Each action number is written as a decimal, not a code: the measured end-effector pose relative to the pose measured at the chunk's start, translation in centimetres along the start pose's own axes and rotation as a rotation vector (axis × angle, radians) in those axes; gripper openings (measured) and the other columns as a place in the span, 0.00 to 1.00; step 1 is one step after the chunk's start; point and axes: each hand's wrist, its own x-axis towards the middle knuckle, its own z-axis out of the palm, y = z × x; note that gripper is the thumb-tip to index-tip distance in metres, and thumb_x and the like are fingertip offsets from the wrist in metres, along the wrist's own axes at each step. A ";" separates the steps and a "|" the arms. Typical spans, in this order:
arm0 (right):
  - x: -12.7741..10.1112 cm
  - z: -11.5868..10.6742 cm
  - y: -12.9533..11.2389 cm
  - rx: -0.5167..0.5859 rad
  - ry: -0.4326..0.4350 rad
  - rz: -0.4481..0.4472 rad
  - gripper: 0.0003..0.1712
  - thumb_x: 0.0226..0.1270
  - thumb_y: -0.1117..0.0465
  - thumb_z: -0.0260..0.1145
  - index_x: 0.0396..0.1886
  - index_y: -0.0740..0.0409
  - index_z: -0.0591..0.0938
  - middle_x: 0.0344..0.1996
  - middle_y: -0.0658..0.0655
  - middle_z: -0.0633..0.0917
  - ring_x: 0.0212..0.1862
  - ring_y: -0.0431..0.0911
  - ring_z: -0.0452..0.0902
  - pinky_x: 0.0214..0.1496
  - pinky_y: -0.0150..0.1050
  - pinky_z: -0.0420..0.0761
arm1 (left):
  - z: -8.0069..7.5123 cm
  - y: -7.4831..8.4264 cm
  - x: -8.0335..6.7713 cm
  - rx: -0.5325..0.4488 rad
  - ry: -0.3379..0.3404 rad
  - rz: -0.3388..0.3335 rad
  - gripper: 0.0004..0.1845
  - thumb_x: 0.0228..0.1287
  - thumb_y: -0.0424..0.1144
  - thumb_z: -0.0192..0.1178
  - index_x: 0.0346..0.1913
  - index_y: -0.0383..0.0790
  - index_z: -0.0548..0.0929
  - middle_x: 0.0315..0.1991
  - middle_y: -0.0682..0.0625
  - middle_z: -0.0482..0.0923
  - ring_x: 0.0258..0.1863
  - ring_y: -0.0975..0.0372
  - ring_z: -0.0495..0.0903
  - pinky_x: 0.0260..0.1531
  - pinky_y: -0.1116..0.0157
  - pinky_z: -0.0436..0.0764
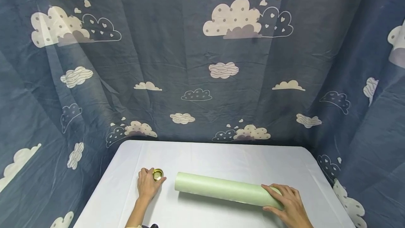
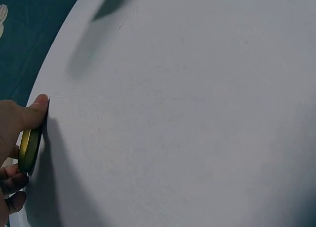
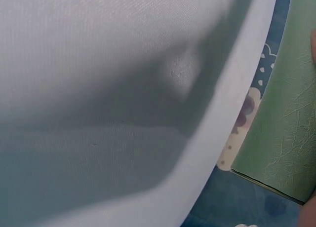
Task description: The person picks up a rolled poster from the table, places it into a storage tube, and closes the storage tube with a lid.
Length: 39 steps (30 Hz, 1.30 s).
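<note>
- Roll [image 1: 221, 188], pale green, lying on the white table [image 1: 221, 154] toward the near edge, right of middle; seen from the head.
- Long axis running left to right, slightly skewed: left end farther from the person, right end nearer.
- Left end open to view and free, pointing toward the lid [image 1: 157, 174]; a bare strip of table between the two.
- Right hand [image 1: 286, 201] laid over the right end of the roll, fingers curved across the top, holding it down.
- Left hand [image 1: 148, 184] well apart from the roll, fingers curled round the small gold lid on the table, gripping it.
- Blue cloud-print curtain [image 1: 190, 62] hanging behind and on both sides of the table, close against its far edge.
- From the left wrist: lid [image 2: 29, 149] seen edge-on, pinched between thumb [image 2: 35, 110] above and fingers [image 2: 12, 182] below; wide bare table [image 2: 187, 113] beyond; curtain [image 2: 24, 34] at top left.
- From the right wrist: roll [image 3: 284, 123] filling the right edge, creased green surface, its layered edge showing at the bottom.
- Table [image 3: 98, 89] across the left of that view, shaded in the lower part; strip of curtain [image 3: 247, 108] between table rim and roll.
</note>
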 end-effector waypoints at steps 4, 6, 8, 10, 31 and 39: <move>0.2 0.0 0.0 -0.015 0.000 0.009 0.45 0.36 0.44 0.87 0.62 0.35 0.85 0.47 0.52 0.87 0.47 0.52 0.80 0.49 0.51 0.67 | -0.6 -0.2 -0.1 -0.099 -0.036 -0.032 0.37 0.54 0.47 0.80 0.59 0.23 0.80 0.48 0.31 0.73 0.48 0.43 0.72 0.47 0.47 0.76; 0.2 0.0 0.1 -0.023 0.000 0.013 0.44 0.37 0.44 0.86 0.62 0.36 0.85 0.47 0.52 0.87 0.47 0.52 0.80 0.49 0.52 0.68 | -1.1 -0.3 -0.3 -0.200 -0.066 -0.070 0.36 0.57 0.46 0.78 0.60 0.23 0.80 0.50 0.30 0.73 0.50 0.43 0.72 0.47 0.48 0.78; 0.3 0.0 0.1 -0.023 0.001 0.014 0.44 0.37 0.43 0.86 0.62 0.37 0.85 0.47 0.53 0.87 0.47 0.53 0.80 0.49 0.52 0.68 | -1.8 -0.4 -0.5 -0.337 -0.116 -0.128 0.36 0.61 0.47 0.75 0.62 0.23 0.78 0.51 0.30 0.72 0.49 0.45 0.73 0.45 0.52 0.80; 0.3 0.1 0.1 -0.021 0.002 0.013 0.44 0.37 0.42 0.86 0.62 0.37 0.85 0.47 0.53 0.87 0.47 0.53 0.80 0.48 0.52 0.68 | -2.5 -0.4 -0.8 -0.508 -0.179 -0.215 0.37 0.64 0.48 0.73 0.66 0.24 0.75 0.54 0.32 0.72 0.48 0.50 0.74 0.44 0.59 0.80; 0.5 1.3 -1.0 0.011 0.026 -0.008 0.43 0.36 0.42 0.86 0.61 0.34 0.85 0.46 0.48 0.87 0.46 0.50 0.79 0.47 0.50 0.68 | -4.7 3.0 -3.5 -0.908 -0.463 -0.323 0.35 0.69 0.43 0.68 0.72 0.29 0.71 0.65 0.39 0.77 0.49 0.61 0.78 0.44 0.65 0.79; 0.3 1.5 -0.9 0.011 0.024 -0.017 0.43 0.36 0.42 0.86 0.60 0.37 0.86 0.46 0.47 0.87 0.46 0.48 0.79 0.48 0.47 0.67 | -4.9 2.9 -3.6 -0.890 -0.510 -0.284 0.34 0.70 0.44 0.68 0.72 0.28 0.71 0.62 0.39 0.78 0.50 0.60 0.79 0.49 0.62 0.79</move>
